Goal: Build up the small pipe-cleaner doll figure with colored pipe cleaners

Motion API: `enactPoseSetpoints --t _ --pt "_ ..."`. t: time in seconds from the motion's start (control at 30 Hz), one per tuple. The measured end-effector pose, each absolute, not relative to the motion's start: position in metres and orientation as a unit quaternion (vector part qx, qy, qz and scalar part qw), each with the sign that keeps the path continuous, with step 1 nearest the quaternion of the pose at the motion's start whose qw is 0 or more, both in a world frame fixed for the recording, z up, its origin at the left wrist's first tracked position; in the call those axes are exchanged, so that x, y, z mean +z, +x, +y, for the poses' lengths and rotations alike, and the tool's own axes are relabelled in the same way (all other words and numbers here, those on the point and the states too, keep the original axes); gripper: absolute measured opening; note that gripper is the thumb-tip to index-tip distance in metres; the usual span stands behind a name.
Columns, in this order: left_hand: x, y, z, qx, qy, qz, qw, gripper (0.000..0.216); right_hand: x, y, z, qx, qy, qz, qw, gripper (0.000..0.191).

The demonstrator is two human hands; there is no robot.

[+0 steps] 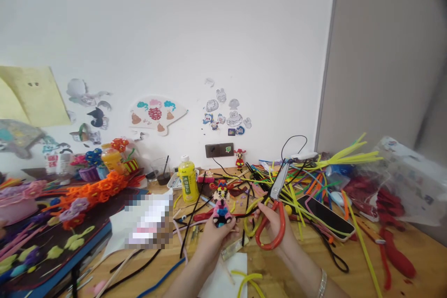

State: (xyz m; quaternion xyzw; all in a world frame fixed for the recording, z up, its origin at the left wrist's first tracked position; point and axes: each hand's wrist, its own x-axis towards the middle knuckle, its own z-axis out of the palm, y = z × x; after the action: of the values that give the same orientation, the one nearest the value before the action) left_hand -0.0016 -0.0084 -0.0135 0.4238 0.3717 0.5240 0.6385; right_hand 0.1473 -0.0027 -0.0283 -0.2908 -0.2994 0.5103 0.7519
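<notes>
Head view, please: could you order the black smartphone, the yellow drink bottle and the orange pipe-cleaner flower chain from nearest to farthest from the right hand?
1. Black smartphone, flat, just right of the right hand, which grips red-handled scissors.
2. Yellow drink bottle, upright, back left, past the left hand holding a pink pipe-cleaner figure.
3. Orange pipe-cleaner flower chain, far left.

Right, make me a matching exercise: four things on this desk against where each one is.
Things:
1. figure
2. scissors
3. bottle
4. phone

Places:
A. in the right hand
B. upright, near the wall socket
C. in the left hand
D. lying flat, right of the scissors

Pairs: 1-C; 2-A; 3-B; 4-D
</notes>
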Motion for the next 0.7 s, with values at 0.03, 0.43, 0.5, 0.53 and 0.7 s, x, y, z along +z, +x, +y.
enactPoseSetpoints --t 0.03,0.43,0.5,0.53,0.7 --pt "-0.013 -0.002 -0.008 0.528 0.423 0.369 0.637 0.030 -0.027 0.147 -0.004 0.507 -0.292 -0.298 0.754 0.032" --pt "-0.010 -0.003 -0.009 0.524 0.414 0.338 0.663 0.029 -0.038 0.148 0.002 0.469 -0.316 -0.330 0.756 0.033" --pt "-0.011 -0.003 -0.008 0.537 0.409 0.341 0.655 0.030 -0.040 0.148 0.002 0.461 -0.326 -0.347 0.749 0.034" --pt "-0.011 -0.004 -0.006 0.547 0.403 0.342 0.649 0.030 -0.039 0.149 0.002 0.455 -0.332 -0.356 0.745 0.035" --pt "-0.008 -0.015 0.007 0.632 0.344 0.318 0.618 0.031 -0.030 0.149 -0.005 0.414 -0.385 -0.440 0.698 0.036"
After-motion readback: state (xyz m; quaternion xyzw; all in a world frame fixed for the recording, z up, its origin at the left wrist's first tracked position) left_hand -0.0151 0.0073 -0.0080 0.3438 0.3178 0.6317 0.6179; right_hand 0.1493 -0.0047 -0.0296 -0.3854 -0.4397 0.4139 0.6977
